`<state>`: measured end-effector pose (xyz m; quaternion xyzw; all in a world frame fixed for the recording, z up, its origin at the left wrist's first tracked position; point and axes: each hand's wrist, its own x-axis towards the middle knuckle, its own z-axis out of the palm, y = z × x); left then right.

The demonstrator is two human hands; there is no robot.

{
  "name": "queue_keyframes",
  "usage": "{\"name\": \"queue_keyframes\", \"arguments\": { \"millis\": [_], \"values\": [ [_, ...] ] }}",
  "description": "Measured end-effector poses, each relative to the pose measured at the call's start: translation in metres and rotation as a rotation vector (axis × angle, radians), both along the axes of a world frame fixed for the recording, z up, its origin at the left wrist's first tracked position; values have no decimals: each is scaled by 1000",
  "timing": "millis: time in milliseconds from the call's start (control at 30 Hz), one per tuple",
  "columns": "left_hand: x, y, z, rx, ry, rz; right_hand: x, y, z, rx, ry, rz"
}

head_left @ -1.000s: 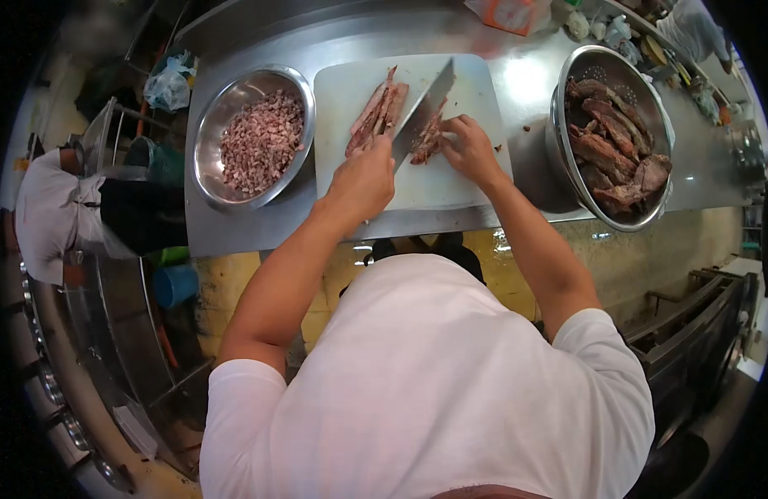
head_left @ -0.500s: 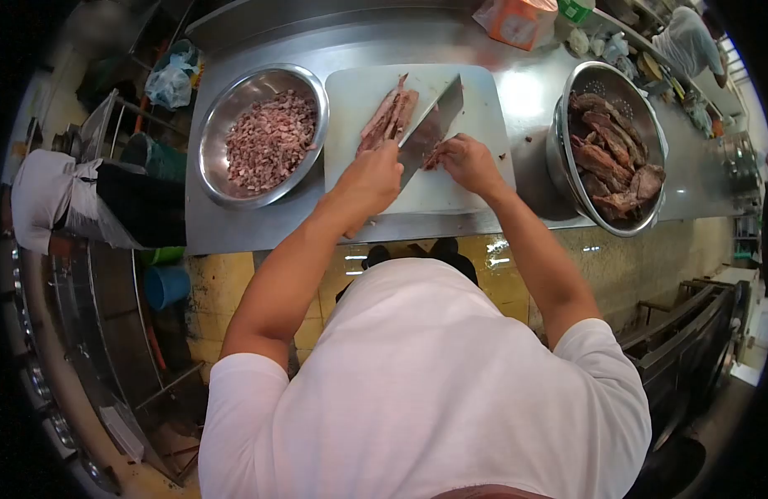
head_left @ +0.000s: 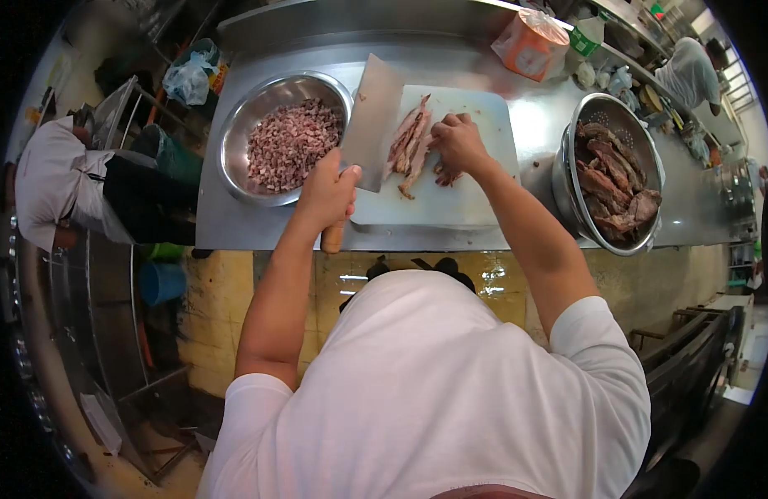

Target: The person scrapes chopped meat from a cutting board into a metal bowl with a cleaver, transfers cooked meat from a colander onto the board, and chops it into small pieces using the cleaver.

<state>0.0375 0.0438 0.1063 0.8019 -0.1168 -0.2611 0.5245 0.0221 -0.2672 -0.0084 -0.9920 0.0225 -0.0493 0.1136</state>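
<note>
As the knife (head_left: 376,125) is gripped by the left hand (head_left: 327,193) beside the meat (head_left: 408,143) on the board (head_left: 450,212), the right hand (head_left: 461,144), its grip unclear, could be cut by an inward swing.

The left hand (head_left: 327,193) hides part of the wooden handle (head_left: 332,239); the right hand (head_left: 461,143) covers part of the meat strips (head_left: 410,143), its fingertips unclear; print on the orange package (head_left: 529,50) is too blurred to read.
</note>
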Motion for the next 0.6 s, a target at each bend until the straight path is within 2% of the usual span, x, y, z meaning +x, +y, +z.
{"name": "queue_keyframes", "arguments": {
  "millis": [67,100,133,200,267,333,367,500,567,600],
  "values": [
    [1,8,-1,4,-16,13,-2,-14,-2,53,-337,166],
    [1,11,-2,12,-37,21,2,-25,9,156,-289,315],
    [3,13,-4,15,-27,10,-4,-25,25,159,-281,303],
    [7,12,-7,-15,-3,19,-16,-24,64,327,120,233],
    [7,7,-11,-6,13,-18,-32,-24,97,342,140,247],
    [6,3,-15,13,27,-55,-42,-29,120,587,426,314],
    [4,-1,-16,17,33,-69,-46,-31,124,730,522,221],
    [-2,-22,-23,89,9,-178,-52,-63,100,732,659,77],
    [-8,-31,-21,134,-19,-244,-55,-81,54,499,477,102],
    [-13,-36,-14,176,-35,-292,-63,-80,39,501,475,94]
  ]
}}
